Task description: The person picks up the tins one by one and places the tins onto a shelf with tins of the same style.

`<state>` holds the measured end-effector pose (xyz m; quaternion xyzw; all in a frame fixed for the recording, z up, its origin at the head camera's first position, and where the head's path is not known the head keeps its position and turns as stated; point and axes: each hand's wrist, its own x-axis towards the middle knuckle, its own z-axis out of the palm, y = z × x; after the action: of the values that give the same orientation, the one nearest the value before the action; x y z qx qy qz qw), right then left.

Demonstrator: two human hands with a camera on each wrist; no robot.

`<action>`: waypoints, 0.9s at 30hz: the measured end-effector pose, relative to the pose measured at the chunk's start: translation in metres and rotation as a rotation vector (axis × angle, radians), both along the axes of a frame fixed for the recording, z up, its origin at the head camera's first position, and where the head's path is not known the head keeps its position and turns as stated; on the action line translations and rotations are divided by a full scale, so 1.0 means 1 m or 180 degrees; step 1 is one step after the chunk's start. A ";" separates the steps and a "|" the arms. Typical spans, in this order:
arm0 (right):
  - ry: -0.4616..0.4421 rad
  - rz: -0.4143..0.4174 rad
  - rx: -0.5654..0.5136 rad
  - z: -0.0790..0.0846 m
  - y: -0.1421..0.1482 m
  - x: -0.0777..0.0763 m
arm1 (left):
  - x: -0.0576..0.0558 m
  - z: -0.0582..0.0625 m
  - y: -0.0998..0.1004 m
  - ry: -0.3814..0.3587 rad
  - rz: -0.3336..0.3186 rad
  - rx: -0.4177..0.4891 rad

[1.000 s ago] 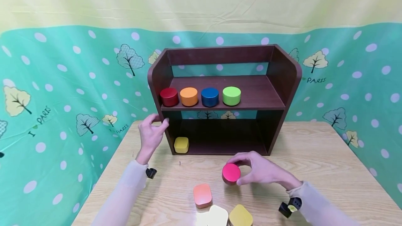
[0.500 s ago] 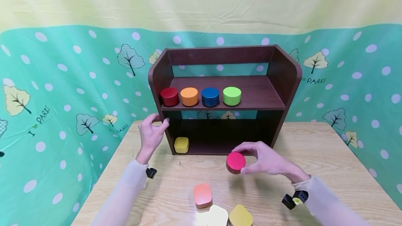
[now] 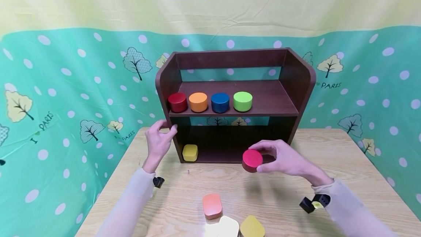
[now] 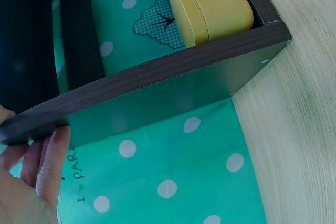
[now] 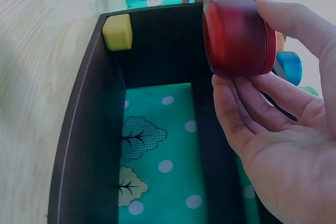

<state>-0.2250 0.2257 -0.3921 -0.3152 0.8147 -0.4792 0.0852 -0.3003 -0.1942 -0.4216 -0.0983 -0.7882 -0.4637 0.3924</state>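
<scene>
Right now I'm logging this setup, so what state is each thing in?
Left hand: grips the shelf unit.
Right hand: holds the pink-red container.
Shelf unit: upright.
Pink-red container: closed, off the table.
Dark red container: shelved, upright.
Orange container: shelved, upright.
Blue container: shelved, upright.
Green container: shelved, upright.
Shelved yellow container: closed.
Coral container: on the table.
White container: on table, partly cropped.
Near yellow container: on table, partly cropped.

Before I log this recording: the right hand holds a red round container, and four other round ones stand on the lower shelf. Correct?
Not quite: the four other round containers stand on the upper shelf, as the head view shows. The right hand does hold a red round container.
</scene>
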 end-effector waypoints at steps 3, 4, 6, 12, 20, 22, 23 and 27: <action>0.0038 -0.0040 0.0013 0.005 0.002 0.000 | 0.000 0.000 0.000 -0.0006 -0.0004 0.0012; 0.0054 -0.0056 0.0019 0.006 0.003 0.000 | 0.000 0.000 0.000 -0.0013 -0.0007 0.0017; 0.0054 -0.0093 0.0021 0.009 0.005 0.000 | -0.001 0.000 0.000 -0.0028 -0.0013 0.0023; -0.0037 -0.0198 -0.0027 0.021 0.009 0.000 | -0.001 -0.001 0.000 -0.0032 -0.0011 0.0016; 0.0040 -0.0322 -0.0043 0.036 0.012 -0.002 | -0.001 -0.003 0.000 -0.0028 -0.0012 0.0048; 0.0058 -0.0344 -0.0056 0.040 0.013 -0.003 | -0.001 -0.003 0.000 -0.0036 -0.0013 0.0043; 0.0060 -0.0361 -0.0065 0.042 0.013 -0.003 | -0.002 -0.003 -0.001 -0.0037 -0.0014 0.0040; 0.0096 -0.0428 -0.0107 0.048 0.014 -0.004 | -0.002 -0.002 -0.001 -0.0035 -0.0025 0.0037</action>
<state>-0.2295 0.2399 -0.3436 -0.2684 0.8271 -0.4925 0.0352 -0.3020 -0.1949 -0.4241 -0.0964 -0.7873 -0.4704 0.3868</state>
